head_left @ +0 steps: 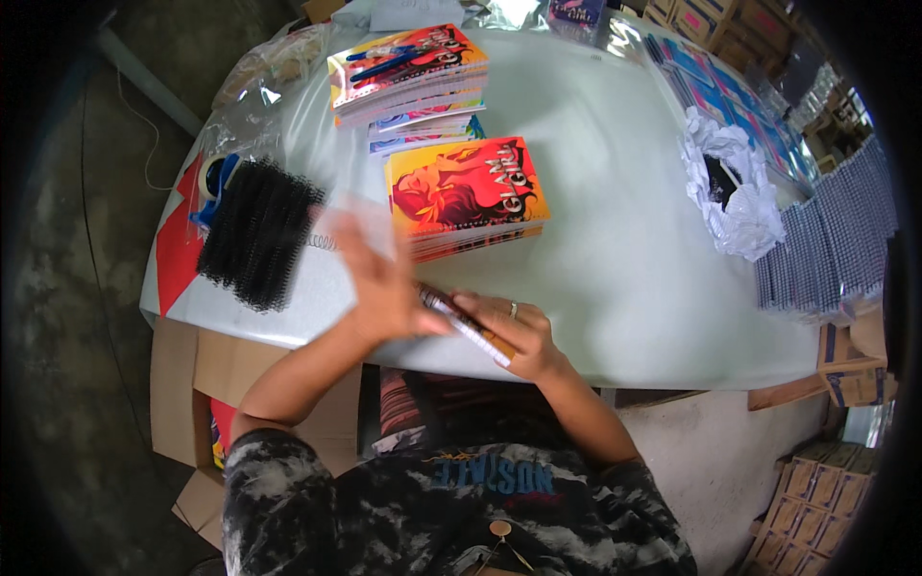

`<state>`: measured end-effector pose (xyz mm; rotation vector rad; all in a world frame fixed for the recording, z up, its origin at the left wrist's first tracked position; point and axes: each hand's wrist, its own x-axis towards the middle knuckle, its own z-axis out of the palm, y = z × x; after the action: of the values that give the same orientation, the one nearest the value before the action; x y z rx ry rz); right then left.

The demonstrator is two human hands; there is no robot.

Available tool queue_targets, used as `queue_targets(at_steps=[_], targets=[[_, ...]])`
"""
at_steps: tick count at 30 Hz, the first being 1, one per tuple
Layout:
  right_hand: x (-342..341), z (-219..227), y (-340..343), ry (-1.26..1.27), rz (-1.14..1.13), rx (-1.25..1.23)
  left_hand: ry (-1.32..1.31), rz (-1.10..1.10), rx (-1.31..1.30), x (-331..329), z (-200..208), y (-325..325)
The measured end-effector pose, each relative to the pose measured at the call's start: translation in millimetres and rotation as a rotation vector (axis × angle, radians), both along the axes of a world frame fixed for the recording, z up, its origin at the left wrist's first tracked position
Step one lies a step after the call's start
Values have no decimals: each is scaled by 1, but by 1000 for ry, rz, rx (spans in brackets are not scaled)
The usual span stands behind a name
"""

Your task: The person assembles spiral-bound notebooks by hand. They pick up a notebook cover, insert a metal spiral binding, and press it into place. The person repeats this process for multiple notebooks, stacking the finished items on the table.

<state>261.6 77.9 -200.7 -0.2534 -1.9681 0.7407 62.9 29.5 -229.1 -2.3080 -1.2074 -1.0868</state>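
My right hand (514, 331) is closed round a thin notebook-like block of sheets (480, 338), held edge-up over the table's near edge. Beside it my left hand (375, 288) is smeared by motion, its thumb near the block's far end. Whether its fingers grip anything is unclear. A spiral coil (323, 243) shows by those fingers. To the left lies a pile of black spiral binding coils (254, 235). Just beyond my hands sits a stack of notebooks with red and yellow covers (466, 192).
Farther back, pens (384, 62) rest on another notebook stack (408, 96). A blue tape dispenser (216, 187) stands at the left. Crumpled white wrapping (730, 187) and rows of bound spiral pads (826, 240) occupy the right. An open cardboard box (178, 384) sits below the table's left edge.
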Motion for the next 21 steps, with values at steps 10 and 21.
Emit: queue_targets(at_steps=[10,21], targets=[[-6,-8,3,-5,-17,6,13,-48,32,6,-6,3],[-10,-4,4,48,1,-84,334,-128,176,17,21,-12]])
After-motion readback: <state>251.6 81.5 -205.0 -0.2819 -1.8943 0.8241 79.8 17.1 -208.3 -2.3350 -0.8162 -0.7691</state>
